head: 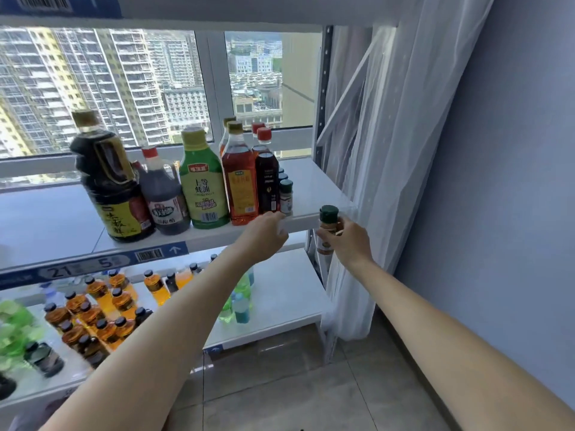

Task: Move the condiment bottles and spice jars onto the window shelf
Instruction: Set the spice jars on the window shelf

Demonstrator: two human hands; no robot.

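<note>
While bottles (203,181) are lined up on the white shelf (314,185) by the window (130,85), a green-capped jar (327,228) is gripped by the right hand (345,241) just off the shelf's right front corner. Left hand (264,234) is laid on the front edge; finger curl can't be made out. Curtain (389,150) and blue wall (497,150) are seen right of shelf.

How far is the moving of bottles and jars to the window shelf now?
Mostly done, it seems: large condiment bottles and a spice jar already stand on the window shelf. In hand: the right hand holds a green-capped spice jar at the shelf's front right corner, not yet set down. The left hand reaches to the shelf edge; its grip is unclear. Whether more jars wait cannot be seen.
</note>
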